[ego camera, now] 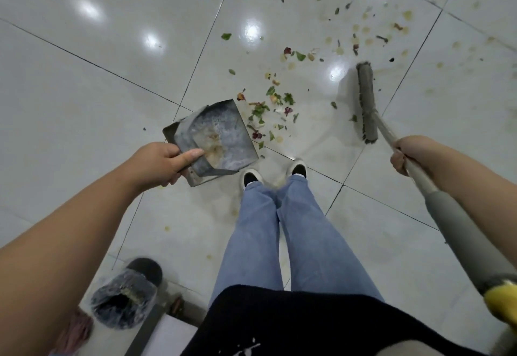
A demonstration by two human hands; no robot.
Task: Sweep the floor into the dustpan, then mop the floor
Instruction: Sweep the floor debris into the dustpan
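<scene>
My left hand (pixel 165 163) grips the rear edge of a grey metal dustpan (pixel 221 137), which rests tilted on the white tiled floor (pixel 98 98) with its open mouth facing right, towards the litter. My right hand (pixel 405 154) is closed around the grey handle of a broom (pixel 367 104); its brush head stands on the floor to the right of the litter. Green leaf scraps, red petals and yellowish bits (pixel 268 109) lie between pan and broom and trail off to the upper right. The pan holds brownish residue.
My legs in blue jeans and two dark shoes (pixel 275 174) stand just below the dustpan. A bin lined with a plastic bag (pixel 126 297) sits at lower left, next to a pink mop head (pixel 75 333). Yellowish stains (pixel 369 31) dot the tiles at upper right.
</scene>
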